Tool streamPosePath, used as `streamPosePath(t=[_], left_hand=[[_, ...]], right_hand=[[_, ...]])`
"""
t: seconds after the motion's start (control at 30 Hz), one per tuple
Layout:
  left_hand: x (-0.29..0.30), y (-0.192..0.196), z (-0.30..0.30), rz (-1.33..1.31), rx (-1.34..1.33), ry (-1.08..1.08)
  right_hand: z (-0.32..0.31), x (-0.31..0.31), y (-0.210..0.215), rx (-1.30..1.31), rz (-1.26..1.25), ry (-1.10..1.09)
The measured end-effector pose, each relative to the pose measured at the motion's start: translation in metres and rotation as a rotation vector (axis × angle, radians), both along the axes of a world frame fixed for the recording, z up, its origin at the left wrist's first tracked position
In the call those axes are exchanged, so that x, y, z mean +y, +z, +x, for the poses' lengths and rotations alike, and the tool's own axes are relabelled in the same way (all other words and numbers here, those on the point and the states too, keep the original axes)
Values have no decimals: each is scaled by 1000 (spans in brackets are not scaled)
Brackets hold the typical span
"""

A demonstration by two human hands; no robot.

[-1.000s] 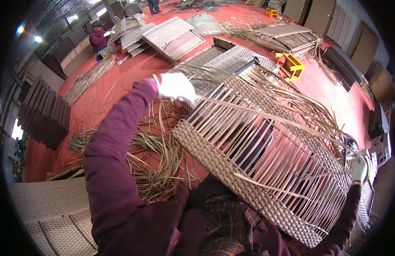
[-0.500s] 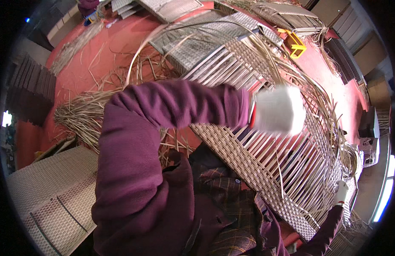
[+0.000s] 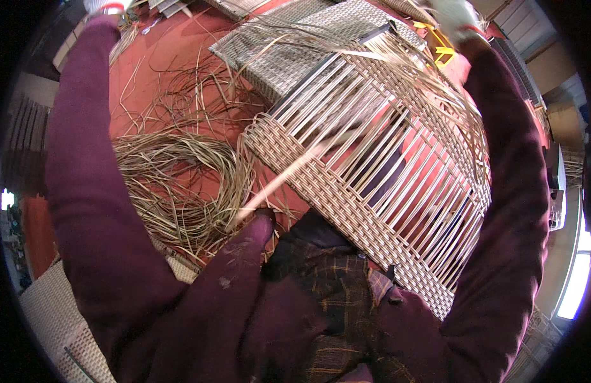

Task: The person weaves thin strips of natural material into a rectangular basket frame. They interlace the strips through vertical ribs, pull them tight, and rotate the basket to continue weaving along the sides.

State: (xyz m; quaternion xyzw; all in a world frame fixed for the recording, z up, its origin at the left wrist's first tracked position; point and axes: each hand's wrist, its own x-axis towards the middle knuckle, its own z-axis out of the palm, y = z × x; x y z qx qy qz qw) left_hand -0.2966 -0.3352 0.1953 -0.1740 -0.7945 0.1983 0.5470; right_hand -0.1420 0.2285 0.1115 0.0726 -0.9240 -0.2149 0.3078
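A half-woven wicker panel [image 3: 365,207] lies aslant before me, with tight weave along its borders and bare parallel slats between. My left hand [image 3: 108,6], in a white glove with a red cuff, is stretched out at the far left and partly cut off by the upper edge. On the far right, my right hand [image 3: 457,19], gloved alike, is blurred near the panel's far corner. The fingers of both are hidden or smeared. A pale strip [image 3: 279,179], also blurred, crosses the panel's near border; I cannot tell whether a hand holds it.
A big coil of loose strips [image 3: 180,191] lies on the red floor [image 3: 132,83] left of the panel. Another woven panel [image 3: 270,60] is beneath its far end. A yellow frame-like object [image 3: 443,54] stands at the far right. Woven pieces [image 3: 46,300] lie near left.
My left hand has swung from over the panel to the far left. My right hand has moved from the near right to the far right. The pale strip now crosses the near border.
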Motion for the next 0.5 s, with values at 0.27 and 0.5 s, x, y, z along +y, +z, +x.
streamPosePath(t=[0.27, 0.5], left_hand=[[141, -200, 119, 460, -1630, -590], [185, -229, 135, 1160, -1812, -1315]], right_hand=[[-8, -155, -126, -514, -453, 382], [66, -203, -111, -940, -1622, 315]])
